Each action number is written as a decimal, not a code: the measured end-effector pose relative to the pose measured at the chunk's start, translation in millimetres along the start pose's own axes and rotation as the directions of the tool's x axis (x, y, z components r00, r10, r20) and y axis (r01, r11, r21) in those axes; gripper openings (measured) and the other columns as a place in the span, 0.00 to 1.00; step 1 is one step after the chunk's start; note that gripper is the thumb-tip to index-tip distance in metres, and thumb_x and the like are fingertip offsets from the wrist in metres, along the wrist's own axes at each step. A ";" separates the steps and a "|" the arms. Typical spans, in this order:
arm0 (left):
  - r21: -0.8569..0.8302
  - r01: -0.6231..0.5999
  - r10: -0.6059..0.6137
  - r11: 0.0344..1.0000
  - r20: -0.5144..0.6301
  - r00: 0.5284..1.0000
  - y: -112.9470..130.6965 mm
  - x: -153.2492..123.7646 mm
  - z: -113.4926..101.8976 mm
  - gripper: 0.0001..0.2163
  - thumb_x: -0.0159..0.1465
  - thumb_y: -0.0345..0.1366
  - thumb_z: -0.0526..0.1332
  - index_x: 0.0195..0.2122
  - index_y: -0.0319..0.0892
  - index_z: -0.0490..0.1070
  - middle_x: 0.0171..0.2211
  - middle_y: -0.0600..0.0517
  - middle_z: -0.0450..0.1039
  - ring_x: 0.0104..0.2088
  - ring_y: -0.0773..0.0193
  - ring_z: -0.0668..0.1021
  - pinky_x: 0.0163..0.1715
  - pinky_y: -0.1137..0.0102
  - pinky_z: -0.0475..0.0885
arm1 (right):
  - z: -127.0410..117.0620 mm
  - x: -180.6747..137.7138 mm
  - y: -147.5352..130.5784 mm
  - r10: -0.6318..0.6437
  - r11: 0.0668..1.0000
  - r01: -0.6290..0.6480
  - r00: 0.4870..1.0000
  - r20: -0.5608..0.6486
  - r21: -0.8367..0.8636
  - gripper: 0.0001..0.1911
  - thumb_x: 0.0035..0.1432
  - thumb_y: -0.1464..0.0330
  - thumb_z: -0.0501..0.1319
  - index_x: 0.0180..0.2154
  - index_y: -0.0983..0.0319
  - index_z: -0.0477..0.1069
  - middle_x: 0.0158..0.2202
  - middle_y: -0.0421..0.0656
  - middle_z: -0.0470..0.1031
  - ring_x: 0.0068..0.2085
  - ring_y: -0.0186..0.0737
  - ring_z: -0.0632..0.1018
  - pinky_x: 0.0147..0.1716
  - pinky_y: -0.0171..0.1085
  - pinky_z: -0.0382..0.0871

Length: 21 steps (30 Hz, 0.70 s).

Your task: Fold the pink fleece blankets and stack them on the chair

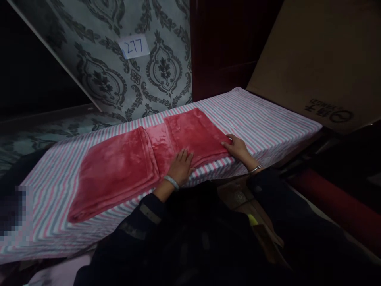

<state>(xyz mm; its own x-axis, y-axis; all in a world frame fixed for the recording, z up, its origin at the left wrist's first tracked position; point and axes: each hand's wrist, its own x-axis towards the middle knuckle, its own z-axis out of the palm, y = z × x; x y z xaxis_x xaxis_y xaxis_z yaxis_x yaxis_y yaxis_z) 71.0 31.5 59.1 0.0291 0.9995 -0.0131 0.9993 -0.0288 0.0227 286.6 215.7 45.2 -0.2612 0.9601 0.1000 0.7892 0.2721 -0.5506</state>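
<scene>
A red plush blanket (119, 167) lies across a striped sheet (256, 111), its two ends folded inward. Between the folded ends a narrow strip of a single lower layer shows. My left hand (182, 167) rests flat on the blanket's near edge, beside the right-hand fold, fingers stretched out. At the right end, my right hand (237, 147) pinches the blanket's near corner between thumb and fingers. Part of that grip is hidden under the cloth.
Behind the sheet-covered surface is a patterned wall with a paper marked 277 (134, 46). A large cardboard panel (315, 59) leans at the right, beside a dark red panel (220, 47). A blurred-out dark shape (13, 210) is at the left edge.
</scene>
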 end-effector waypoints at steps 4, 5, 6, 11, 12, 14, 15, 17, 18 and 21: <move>-0.129 -0.017 0.006 0.991 -0.087 0.996 -8.0 -9.2 2.0 0.27 0.72 0.42 0.54 0.69 0.37 0.61 0.71 0.39 0.59 0.73 0.51 0.58 0.71 0.55 0.55 | -8.3 -22.6 -11.1 -0.144 0.987 0.136 0.986 -0.089 -0.088 0.28 0.69 0.61 0.54 0.64 0.68 0.67 0.58 0.58 0.75 0.58 0.59 0.74 0.56 0.51 0.68; -0.172 -0.023 0.005 0.985 -0.107 0.994 -10.2 -11.6 3.3 0.26 0.72 0.41 0.54 0.69 0.37 0.62 0.71 0.39 0.59 0.72 0.53 0.59 0.71 0.56 0.55 | -8.2 -29.8 -14.2 -0.236 0.969 0.226 0.966 -0.107 -0.103 0.28 0.69 0.61 0.53 0.65 0.67 0.67 0.60 0.58 0.73 0.60 0.60 0.71 0.59 0.53 0.66; -0.216 -0.027 -0.001 0.976 -0.127 0.992 -12.4 -13.9 5.2 0.26 0.71 0.41 0.54 0.68 0.38 0.62 0.71 0.40 0.60 0.72 0.54 0.59 0.71 0.56 0.56 | -6.8 -37.1 -17.1 -0.334 0.940 0.322 0.937 -0.106 -0.113 0.28 0.70 0.60 0.53 0.65 0.65 0.67 0.62 0.57 0.71 0.63 0.59 0.69 0.61 0.54 0.63; -0.447 0.057 -0.184 0.892 -0.246 0.952 -23.5 -22.1 20.1 0.23 0.67 0.40 0.60 0.63 0.42 0.69 0.72 0.41 0.56 0.72 0.51 0.60 0.70 0.52 0.58 | 14.5 -62.4 -23.3 -0.624 0.779 0.622 0.782 0.010 -0.078 0.27 0.70 0.55 0.55 0.64 0.60 0.69 0.65 0.52 0.69 0.66 0.56 0.67 0.65 0.55 0.59; -0.501 0.074 -0.236 0.862 -0.267 0.934 -25.8 -22.7 23.2 0.22 0.67 0.40 0.61 0.61 0.42 0.71 0.72 0.40 0.57 0.71 0.49 0.61 0.69 0.50 0.59 | 19.7 -64.1 -23.6 -0.645 0.762 0.644 0.764 -0.001 -0.067 0.27 0.70 0.55 0.55 0.64 0.61 0.69 0.64 0.52 0.70 0.65 0.56 0.68 0.64 0.55 0.60; -0.598 0.068 -0.303 0.799 -0.302 0.904 -29.6 -22.7 28.6 0.20 0.65 0.39 0.62 0.57 0.41 0.74 0.68 0.38 0.63 0.69 0.47 0.66 0.67 0.48 0.61 | 29.5 -65.4 -26.0 -0.682 0.731 0.681 0.731 -0.036 -0.037 0.27 0.69 0.55 0.57 0.62 0.62 0.71 0.62 0.54 0.72 0.62 0.56 0.71 0.63 0.56 0.62; -0.637 0.049 -0.318 0.770 -0.315 0.894 -30.9 -22.3 30.7 0.18 0.64 0.38 0.63 0.55 0.42 0.76 0.67 0.39 0.66 0.67 0.46 0.68 0.67 0.47 0.61 | 34.0 -65.7 -28.6 -0.698 0.716 0.698 0.714 -0.050 -0.017 0.26 0.69 0.56 0.57 0.61 0.62 0.72 0.61 0.54 0.73 0.61 0.56 0.71 0.62 0.56 0.63; -0.706 0.003 -0.336 0.708 -0.333 0.881 -32.2 -21.4 33.5 0.17 0.62 0.36 0.64 0.52 0.43 0.77 0.64 0.41 0.69 0.66 0.47 0.69 0.67 0.47 0.60 | 42.6 -66.7 -37.1 -0.720 0.690 0.723 0.691 -0.063 0.034 0.22 0.69 0.58 0.57 0.59 0.61 0.74 0.59 0.53 0.75 0.60 0.54 0.73 0.60 0.55 0.65; -0.745 -0.019 -0.350 0.666 -0.336 0.874 -32.4 -21.2 34.3 0.17 0.60 0.34 0.65 0.52 0.44 0.78 0.63 0.42 0.70 0.66 0.47 0.69 0.68 0.48 0.60 | 46.6 -67.8 -42.5 -0.725 0.684 0.727 0.686 -0.062 0.058 0.21 0.70 0.59 0.57 0.58 0.60 0.75 0.59 0.52 0.75 0.59 0.53 0.73 0.60 0.54 0.66; -0.894 -0.074 -0.425 0.442 -0.281 0.861 -32.3 -22.5 34.3 0.20 0.57 0.33 0.66 0.51 0.44 0.78 0.58 0.43 0.74 0.62 0.50 0.72 0.65 0.53 0.64 | 57.5 -72.6 -59.0 -0.719 0.690 0.719 0.694 -0.043 0.079 0.19 0.69 0.64 0.58 0.57 0.57 0.76 0.58 0.49 0.76 0.58 0.52 0.73 0.57 0.53 0.66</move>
<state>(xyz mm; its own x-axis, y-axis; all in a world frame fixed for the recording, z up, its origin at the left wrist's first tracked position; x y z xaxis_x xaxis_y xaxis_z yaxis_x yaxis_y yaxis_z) 38.8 9.4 24.4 -0.4055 0.8763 0.2601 0.4195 -0.0744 0.9047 227.0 126.2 22.8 -0.7248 0.4736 0.5003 0.3126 0.8732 -0.3739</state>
